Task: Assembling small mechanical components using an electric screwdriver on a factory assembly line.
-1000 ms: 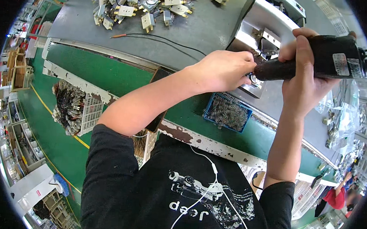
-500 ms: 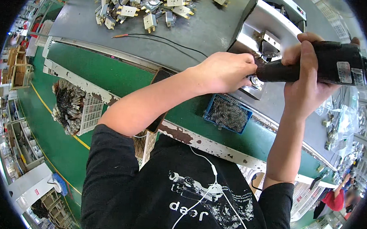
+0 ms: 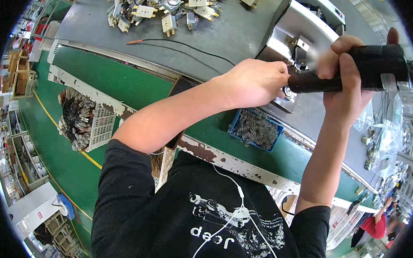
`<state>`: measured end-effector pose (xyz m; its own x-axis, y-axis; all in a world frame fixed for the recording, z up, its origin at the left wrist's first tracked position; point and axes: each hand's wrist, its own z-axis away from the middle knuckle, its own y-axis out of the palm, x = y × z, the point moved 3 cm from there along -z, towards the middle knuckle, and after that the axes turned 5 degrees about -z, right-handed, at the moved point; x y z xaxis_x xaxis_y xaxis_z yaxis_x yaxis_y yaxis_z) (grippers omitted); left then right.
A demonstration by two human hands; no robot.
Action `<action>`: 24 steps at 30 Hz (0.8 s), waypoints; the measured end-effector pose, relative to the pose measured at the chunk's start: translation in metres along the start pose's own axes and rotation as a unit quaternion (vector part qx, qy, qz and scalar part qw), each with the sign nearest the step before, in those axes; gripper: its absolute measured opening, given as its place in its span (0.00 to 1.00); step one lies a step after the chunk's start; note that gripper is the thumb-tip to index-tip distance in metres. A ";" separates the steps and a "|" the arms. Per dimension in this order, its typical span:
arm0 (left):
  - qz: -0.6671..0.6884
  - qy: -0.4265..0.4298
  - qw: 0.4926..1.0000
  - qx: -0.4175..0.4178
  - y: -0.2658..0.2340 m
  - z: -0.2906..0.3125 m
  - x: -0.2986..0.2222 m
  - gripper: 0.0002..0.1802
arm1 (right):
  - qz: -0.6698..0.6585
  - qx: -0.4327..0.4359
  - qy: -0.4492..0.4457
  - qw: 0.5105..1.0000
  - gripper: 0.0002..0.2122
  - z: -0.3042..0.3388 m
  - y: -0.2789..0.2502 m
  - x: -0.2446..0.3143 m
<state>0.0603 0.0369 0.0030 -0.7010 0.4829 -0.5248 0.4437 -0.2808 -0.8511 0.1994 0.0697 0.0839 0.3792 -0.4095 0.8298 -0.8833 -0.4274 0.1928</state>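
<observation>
Change: the right hand [image 3: 344, 75] has kept its place, and the black electric screwdriver [image 3: 354, 69] is tilted as it was a second ago.
Right grip: fingers wrapped fully round the screwdriver's body.
Left hand [image 3: 255, 82]: curled at the tool's tip, over the metal fixture [image 3: 291, 26] on the grey bench [image 3: 211, 31]; whether it pinches anything, I cannot tell.
Hidden: the tip and the workpiece sit behind the left hand.
Nearby: blue tray of small parts [image 3: 255, 129] below; pile of connectors [image 3: 171, 5] further off.

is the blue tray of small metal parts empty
No, the blue rectangular tray is filled with small grey metal parts, below the left hand.
</observation>
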 end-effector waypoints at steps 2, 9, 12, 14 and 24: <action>0.002 -0.002 1.000 -0.007 0.003 0.001 0.000 0.14 | -0.057 0.004 -0.013 0.998 0.06 -0.001 -0.001 -0.002; 0.009 0.008 0.999 -0.048 0.007 0.002 0.003 0.12 | -0.059 0.075 -0.032 0.995 0.40 0.000 -0.008 -0.003; 0.002 0.003 0.999 -0.039 0.007 0.001 0.004 0.12 | -0.002 0.003 -0.043 0.999 0.40 0.005 0.004 0.001; -0.003 -0.003 1.000 -0.028 0.008 0.002 0.005 0.13 | 0.037 -0.064 -0.025 0.997 0.40 0.011 0.000 0.000; 0.007 0.013 1.000 -0.017 0.011 0.001 0.013 0.18 | 0.123 -0.036 -0.075 0.989 0.39 0.006 0.022 0.002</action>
<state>0.0554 0.0393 -0.0136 -0.6800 0.5010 -0.5353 0.4722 -0.2592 -0.8425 0.1827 0.0549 0.0870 0.1813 -0.6109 0.7706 -0.9692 -0.2438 0.0347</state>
